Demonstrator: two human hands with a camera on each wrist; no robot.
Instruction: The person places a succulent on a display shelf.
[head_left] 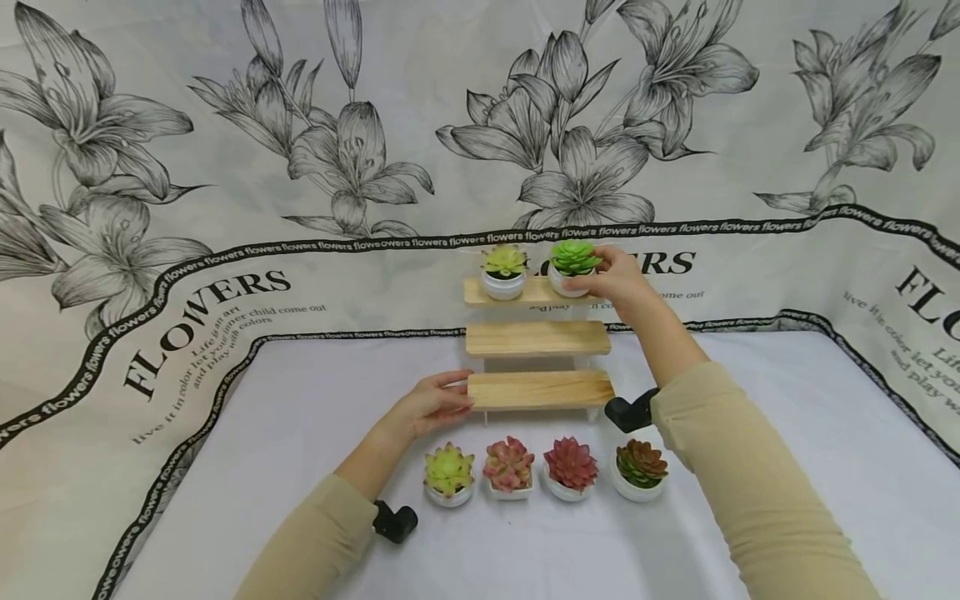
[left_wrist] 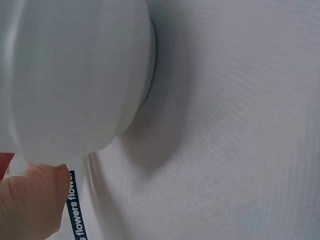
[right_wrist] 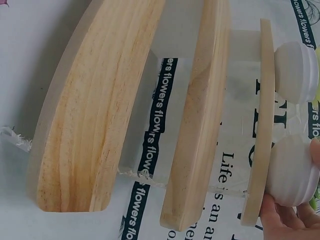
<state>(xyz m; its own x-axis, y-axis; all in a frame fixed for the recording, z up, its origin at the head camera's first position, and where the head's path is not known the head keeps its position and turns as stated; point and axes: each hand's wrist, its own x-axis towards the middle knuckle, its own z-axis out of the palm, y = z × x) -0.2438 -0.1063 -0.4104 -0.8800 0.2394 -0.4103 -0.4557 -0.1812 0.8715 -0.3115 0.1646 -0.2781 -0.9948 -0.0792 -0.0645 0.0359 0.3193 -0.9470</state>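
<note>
A three-step wooden stand (head_left: 538,390) with pale plank shelves and clear supports stands on the white cloth. My left hand (head_left: 433,402) holds the left end of its lowest shelf at the fingertips. On the top shelf, at the right, is a bright green succulent in a round white pot (right_wrist: 290,172). My right hand (head_left: 618,283) grips this pot, thumb at its front and fingers round its right side. A yellow-green succulent (head_left: 504,271) in a white pot stands to its left on the same shelf. The middle and lowest shelves are bare.
In front of the stand is a row of potted succulents: a yellow-green one (head_left: 448,473), a pink one (head_left: 509,467), a dark red one (head_left: 571,467) and a brown-green one (head_left: 641,468). A flower-printed cloth (head_left: 397,283) rises behind.
</note>
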